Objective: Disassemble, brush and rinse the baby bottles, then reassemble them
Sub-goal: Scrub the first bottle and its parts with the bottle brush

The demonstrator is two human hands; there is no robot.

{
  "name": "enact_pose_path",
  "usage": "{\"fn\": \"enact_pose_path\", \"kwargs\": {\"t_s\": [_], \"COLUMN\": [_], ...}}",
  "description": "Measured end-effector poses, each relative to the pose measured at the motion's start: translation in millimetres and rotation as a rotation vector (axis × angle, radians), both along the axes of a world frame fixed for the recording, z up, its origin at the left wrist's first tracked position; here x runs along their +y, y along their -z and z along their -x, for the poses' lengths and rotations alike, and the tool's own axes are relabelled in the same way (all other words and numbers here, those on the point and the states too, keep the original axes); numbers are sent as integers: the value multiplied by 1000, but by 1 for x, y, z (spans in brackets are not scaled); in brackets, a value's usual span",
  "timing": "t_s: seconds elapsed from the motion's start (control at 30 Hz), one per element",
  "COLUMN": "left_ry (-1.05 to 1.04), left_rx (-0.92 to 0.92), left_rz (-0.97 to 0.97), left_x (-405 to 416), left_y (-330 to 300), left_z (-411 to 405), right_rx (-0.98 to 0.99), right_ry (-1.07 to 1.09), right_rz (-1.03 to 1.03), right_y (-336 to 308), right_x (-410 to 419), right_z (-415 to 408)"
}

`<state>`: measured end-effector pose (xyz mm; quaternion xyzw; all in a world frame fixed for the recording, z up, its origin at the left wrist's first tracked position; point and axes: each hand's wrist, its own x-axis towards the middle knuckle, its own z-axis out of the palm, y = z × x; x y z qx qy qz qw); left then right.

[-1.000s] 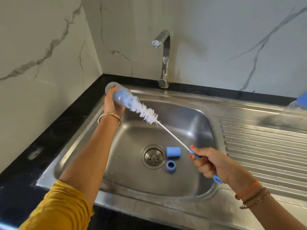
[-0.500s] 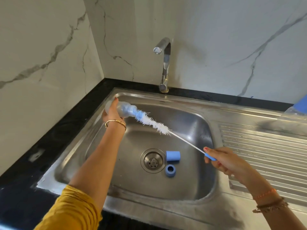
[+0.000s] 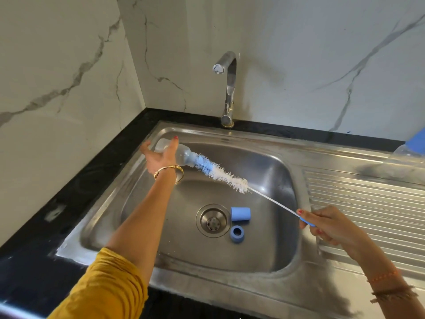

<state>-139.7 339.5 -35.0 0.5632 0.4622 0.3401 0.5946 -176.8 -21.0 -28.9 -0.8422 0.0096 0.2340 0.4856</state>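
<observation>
My left hand (image 3: 161,157) holds a clear baby bottle (image 3: 181,154) on its side over the sink's far left corner, mouth pointing right. My right hand (image 3: 326,226) grips the blue handle of a long bottle brush (image 3: 220,172). Its blue and white bristles lie almost wholly outside the bottle, with only the tip at the mouth. On the basin floor next to the drain (image 3: 212,221) lie a blue cap (image 3: 240,213) and a blue screw ring (image 3: 236,233). A second bottle (image 3: 411,150) with a blue top sits at the far right edge.
The steel sink (image 3: 287,171) has a ribbed drainboard (image 3: 368,203) on the right. The tap (image 3: 227,88) stands behind the basin with no water running. Black counter (image 3: 69,203) and marble walls close in the left and back.
My right hand has pulled the brush out to the right, so most of the bristles have left the bottle. My left hand has lowered the bottle toward the sink.
</observation>
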Motion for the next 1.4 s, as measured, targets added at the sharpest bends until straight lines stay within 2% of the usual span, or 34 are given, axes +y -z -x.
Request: {"fn": "enact_pose_path", "kwargs": {"t_s": [0.13,0.2,0.27,0.4,0.47,0.53,0.7,0.83,0.87,0.97,1.03,1.1,1.13,1.17,1.2,1.27,1.3,1.33,1.4], "left_ry": [76,168,219,245,277,219,46,237,264,134,176,269,177,201,256,538,528,581,719], "left_rx": [96,222,268,265,368,430,303,221,199,197,246,225,41,-244,-275,300,415,474,510], "left_rz": [7,-15,-43,113,1,-171,-222,-647,-675,-392,-144,136,408,724,754,313,221,145,176], "left_x": [1,2,2,5,6,6,3,-10,-14,-4,13,28,27,25,20,12,8,4,1], "left_y": [5,9,12,14,16,16,13,21,24,22,23,29,36,44,43,46,57,64,76], "left_z": [3,6,11,19,19,21,23,24,23,15,17,12,13,12,15,18,19,19,19], "right_rx": [-118,-132,-89,24,-32,-182,-726,-810,-790,-785,-802,-683,-573,-450,-355,-280,-272,-268,-273], "right_ry": [29,27,13,29,26,-14,-83,-195,-207,-84,-5,50,71,89,106,97,70,42,-11], "right_rz": [13,46,73,55,74,136,609,907,919,806,797,691,546,390,287,255,270,293,365], "right_y": [8,8,6,1,1,0,4,10,9,-2,-7,-5,-1,3,7,15,20,22,25], "right_x": [-2,-6,-11,-19,-15,-6,28,67,69,60,49,39,36,35,36,40,41,44,46], "right_z": [2,1,0,-1,1,5,26,35,35,36,35,27,22,19,16,15,15,15,13]}}
